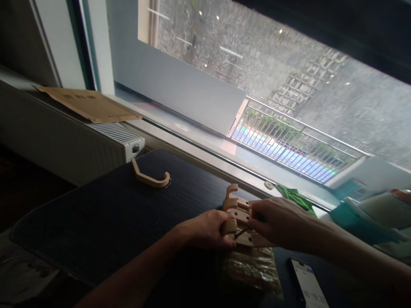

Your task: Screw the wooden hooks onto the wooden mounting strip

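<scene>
Your left grip (210, 229) pinches the pale wooden hooked pieces (239, 215), likely steadying them above the shiny yellowish plastic-wrapped package (248, 269); just beside, your right grip (274, 217) clasps a thin dark rod-like tool (241, 232).

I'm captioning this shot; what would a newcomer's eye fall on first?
Probably the bright window across the top. Next, below centre, the left hand grips pale hooks while the right hand holds a thin rod at them. A lone hook lies farther left on the dark table.
</scene>
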Demonstrator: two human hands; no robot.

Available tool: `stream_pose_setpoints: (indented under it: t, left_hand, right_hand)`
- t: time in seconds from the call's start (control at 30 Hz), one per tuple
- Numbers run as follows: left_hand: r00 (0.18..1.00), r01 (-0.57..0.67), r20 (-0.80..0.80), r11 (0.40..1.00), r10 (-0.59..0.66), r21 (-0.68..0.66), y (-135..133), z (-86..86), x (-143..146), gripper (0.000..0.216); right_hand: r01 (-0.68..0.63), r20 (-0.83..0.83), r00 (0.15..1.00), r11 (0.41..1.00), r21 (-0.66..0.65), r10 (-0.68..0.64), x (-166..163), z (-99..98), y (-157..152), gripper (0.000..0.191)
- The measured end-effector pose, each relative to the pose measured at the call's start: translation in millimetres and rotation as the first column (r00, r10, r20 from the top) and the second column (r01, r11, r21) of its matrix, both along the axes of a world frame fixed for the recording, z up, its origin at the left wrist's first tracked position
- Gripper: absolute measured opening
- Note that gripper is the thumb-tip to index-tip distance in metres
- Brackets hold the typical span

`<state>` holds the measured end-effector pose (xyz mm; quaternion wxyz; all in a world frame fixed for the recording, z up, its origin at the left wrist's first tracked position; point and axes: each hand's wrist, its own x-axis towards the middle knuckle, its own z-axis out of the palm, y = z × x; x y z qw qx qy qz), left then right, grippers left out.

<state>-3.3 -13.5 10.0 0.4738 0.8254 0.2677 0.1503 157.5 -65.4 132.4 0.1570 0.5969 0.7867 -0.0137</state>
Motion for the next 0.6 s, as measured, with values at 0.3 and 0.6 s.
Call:
stream_pose_setpoints:
  t: [0.3,0.6]
  left_hand:
    - [0.999,0.028,0.042,1.000,-0.028,-0.002,1,-1.1,1,0.025]
    - [0.997,0.051,0.050,0.998,-0.050,-0.024,-1,6.1,2,0.023]
  right_hand:
    - [0.071,-0.120,0.991,0.992,0.105,-0.058,37,7.0,-31,0.020]
    - [0.024,-0.125,0.992,0.996,0.092,-0.012,39,-1.2,-36,0.019]
